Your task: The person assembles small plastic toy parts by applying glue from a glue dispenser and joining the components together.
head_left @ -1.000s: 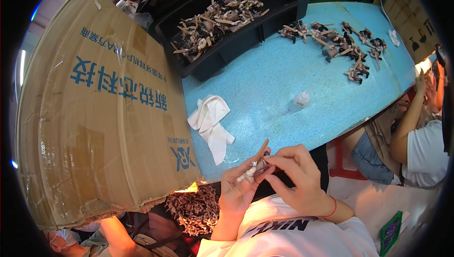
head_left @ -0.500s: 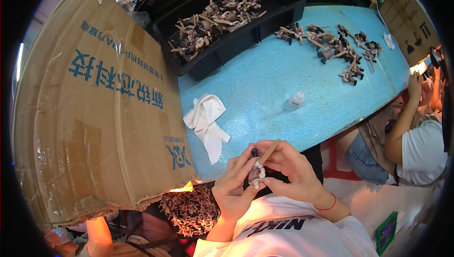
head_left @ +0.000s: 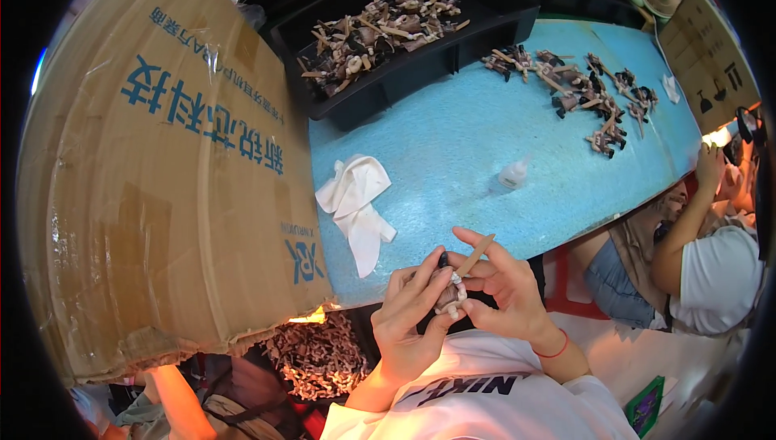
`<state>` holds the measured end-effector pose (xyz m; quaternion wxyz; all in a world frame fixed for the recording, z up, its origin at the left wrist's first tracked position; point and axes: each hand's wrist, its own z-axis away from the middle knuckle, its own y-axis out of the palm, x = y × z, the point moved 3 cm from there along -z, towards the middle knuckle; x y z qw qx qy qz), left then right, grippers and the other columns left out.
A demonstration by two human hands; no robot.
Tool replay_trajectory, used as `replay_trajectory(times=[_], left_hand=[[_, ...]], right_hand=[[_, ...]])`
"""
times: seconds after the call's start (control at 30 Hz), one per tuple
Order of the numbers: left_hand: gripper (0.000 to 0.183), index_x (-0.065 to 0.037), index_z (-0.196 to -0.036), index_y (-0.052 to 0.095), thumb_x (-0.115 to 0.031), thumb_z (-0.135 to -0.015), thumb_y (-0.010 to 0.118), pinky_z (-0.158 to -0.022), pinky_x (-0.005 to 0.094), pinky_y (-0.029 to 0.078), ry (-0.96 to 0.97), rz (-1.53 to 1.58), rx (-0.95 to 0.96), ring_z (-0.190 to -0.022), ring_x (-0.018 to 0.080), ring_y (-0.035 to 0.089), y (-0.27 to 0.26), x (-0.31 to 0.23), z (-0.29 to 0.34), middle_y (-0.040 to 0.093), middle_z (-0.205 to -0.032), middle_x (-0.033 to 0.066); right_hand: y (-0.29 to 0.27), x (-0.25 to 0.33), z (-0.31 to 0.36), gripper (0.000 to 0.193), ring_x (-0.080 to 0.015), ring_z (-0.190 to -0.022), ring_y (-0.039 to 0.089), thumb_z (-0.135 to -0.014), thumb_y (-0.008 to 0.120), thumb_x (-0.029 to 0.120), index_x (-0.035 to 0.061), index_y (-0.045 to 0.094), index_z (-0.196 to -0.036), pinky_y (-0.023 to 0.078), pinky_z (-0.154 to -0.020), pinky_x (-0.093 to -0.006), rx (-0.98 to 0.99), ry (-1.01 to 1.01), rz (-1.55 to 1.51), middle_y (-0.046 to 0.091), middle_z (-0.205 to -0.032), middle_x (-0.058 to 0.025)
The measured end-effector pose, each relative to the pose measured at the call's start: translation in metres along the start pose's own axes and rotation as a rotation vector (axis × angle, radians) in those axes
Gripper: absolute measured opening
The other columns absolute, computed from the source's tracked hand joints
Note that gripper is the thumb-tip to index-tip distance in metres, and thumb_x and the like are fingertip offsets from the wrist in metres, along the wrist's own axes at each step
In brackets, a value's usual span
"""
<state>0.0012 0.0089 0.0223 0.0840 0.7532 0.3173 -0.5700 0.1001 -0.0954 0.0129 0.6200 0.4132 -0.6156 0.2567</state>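
Close to my body, at the near edge of the blue table, both hands hold one small figurine (head_left: 449, 301) with dark, brown and pale parts. My left hand (head_left: 408, 310) is closed around its left side, fingers along its top. From the right, my right hand (head_left: 511, 301) pinches it with the thumb low on it, the index finger stretched out and raised. A flat tan blade-shaped piece (head_left: 475, 256) sticks up from the figurine beside the right fingers. The figurine's underside is hidden by my fingers.
On the blue table (head_left: 428, 165) lie a white cloth (head_left: 356, 197), a small translucent bottle (head_left: 513, 174) and several similar figurines (head_left: 578, 88). A black bin (head_left: 404, 76) holds many more. A large cardboard sheet (head_left: 170, 197) borders the left. A person (head_left: 715, 270) sits at the right.
My right index finger has lifted off the tan piece and stretched outward. Both hands and the figurine have shifted slightly right; the whole view has also shifted a little.
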Motion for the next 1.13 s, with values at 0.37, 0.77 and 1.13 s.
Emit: replay_trajectory(times=[0.37,0.77,1.13], left_hand=[[0.046,0.004,-0.106,0.063,-0.003,-0.062,0.075,-0.073,0.0330,0.049,0.076,-0.245,0.038,-0.084,0.0285,0.056,-0.002,-0.014,-0.010,0.058,-0.116,0.0197],[0.051,0.001,-0.118,0.055,-0.004,-0.069,0.069,-0.082,0.0391,0.044,0.160,-0.139,-0.005,-0.094,0.0350,0.050,-0.001,-0.008,0.002,0.049,-0.129,0.0186],[0.050,-0.001,-0.122,0.053,-0.005,-0.074,0.065,-0.083,0.0379,0.043,0.119,-0.049,-0.040,-0.096,0.0323,0.048,0.004,0.005,0.009,0.048,-0.130,0.0169]], right_hand=[[-0.002,-0.013,-0.004,0.080,-0.0212,-0.102,0.058,-0.075,0.048,-0.016,-0.0024,0.005,-0.142,0.048,-0.088,-0.0325,0.036,-0.029,-0.390,0.054,-0.119,-0.0204],[0.000,-0.013,0.003,0.089,-0.0252,-0.097,0.060,-0.074,0.058,0.004,-0.0016,0.002,-0.142,0.049,-0.085,-0.0337,-0.170,0.003,-0.185,0.056,-0.110,-0.0311],[0.013,-0.009,-0.001,0.093,-0.0238,-0.091,0.063,-0.078,0.067,0.018,0.0030,0.002,-0.144,0.047,-0.083,-0.0298,-0.198,-0.016,-0.050,0.061,-0.103,-0.0254]])
